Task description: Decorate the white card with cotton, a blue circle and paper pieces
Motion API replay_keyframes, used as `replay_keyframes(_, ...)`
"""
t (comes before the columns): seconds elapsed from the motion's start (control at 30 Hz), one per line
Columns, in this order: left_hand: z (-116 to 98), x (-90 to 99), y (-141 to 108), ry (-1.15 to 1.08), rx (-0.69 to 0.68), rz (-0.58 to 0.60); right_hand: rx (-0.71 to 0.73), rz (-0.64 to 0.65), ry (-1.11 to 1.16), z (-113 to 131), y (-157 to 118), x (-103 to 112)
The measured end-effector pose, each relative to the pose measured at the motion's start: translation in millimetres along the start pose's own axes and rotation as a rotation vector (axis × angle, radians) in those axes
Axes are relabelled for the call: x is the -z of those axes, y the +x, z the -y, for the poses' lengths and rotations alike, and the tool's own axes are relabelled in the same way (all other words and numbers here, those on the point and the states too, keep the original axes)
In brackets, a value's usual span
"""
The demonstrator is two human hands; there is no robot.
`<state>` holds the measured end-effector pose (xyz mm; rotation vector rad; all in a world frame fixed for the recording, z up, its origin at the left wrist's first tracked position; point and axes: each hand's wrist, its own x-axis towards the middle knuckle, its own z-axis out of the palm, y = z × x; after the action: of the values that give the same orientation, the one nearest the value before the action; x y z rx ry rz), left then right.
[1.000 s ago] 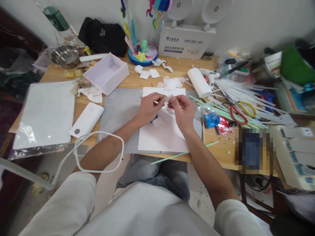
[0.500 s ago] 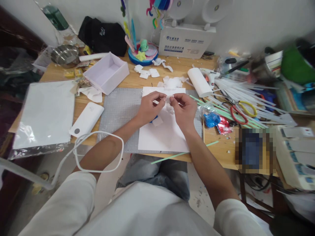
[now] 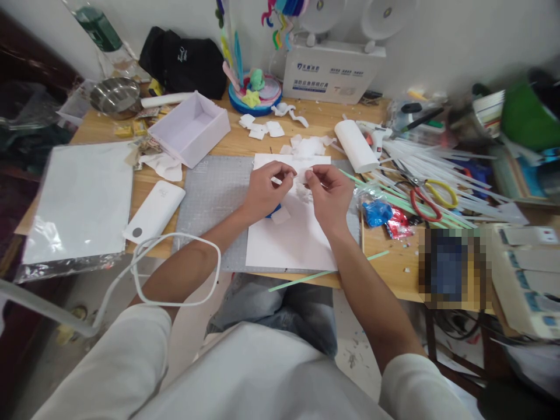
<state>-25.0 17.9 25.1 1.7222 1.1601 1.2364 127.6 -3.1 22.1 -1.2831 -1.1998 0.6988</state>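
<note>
Over the white sheet of paper [image 3: 286, 248], my left hand [image 3: 270, 189] is closed in a pinch of thumb and forefinger. Whatever lies between those fingertips is too small to make out. A short gap separates it from my right hand [image 3: 330, 192], whose thumb and forefinger pinch a small white scrap [image 3: 310, 170] that looks like soft paper or cotton. Torn white bits [image 3: 303, 191] lie on the sheet between and below the hands. Beside my left wrist rests a small pale square [image 3: 280, 216], with a blue object [image 3: 274, 211] partly hidden under the hand.
A grey cutting mat [image 3: 205, 204] lies under the sheet. Behind are white scraps [image 3: 308, 146] and a white roll [image 3: 356, 146]. To the left stand a lilac box [image 3: 190, 128] and a power bank [image 3: 154, 211]; to the right, scissors [image 3: 424, 198] and plastic sticks [image 3: 450, 169].
My hands, fingertips together at a small white piece before, have drawn slightly apart. The right hand moved a little to the right with a scrap in its pinch.
</note>
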Motion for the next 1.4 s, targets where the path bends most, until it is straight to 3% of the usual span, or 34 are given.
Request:
replay_keyframes(0.3, -3, 3.0, 0, 0.012, -0.040, 0.021, 0.023, 0.105, -0.037, 4, -1, 1)
replay_keyframes(0.53, 6, 0.3, 0, 0.078, -0.101, -0.020, 0.046, 0.055, -0.104, 6, -2, 2)
replay_keyframes(0.7, 3, 0.9, -1, 0.074, -0.097, -0.044, 0.184, 0.041, -0.158, 8, -3, 1)
replay_keyframes(0.87, 0, 2.5, -1, 0.015, 0.010, -0.057, 0.313, -0.015, -0.279, 9, -5, 2)
replay_keyframes(1.13, 5, 3.0, 6, -0.264, 0.259, 0.062, 0.415, -0.072, -0.374, 4, -4, 4)
replay_keyframes(1.4, 1, 4.7, 6, -0.425, 0.373, 0.172, 0.485, -0.007, -0.406, 1, -4, 3)
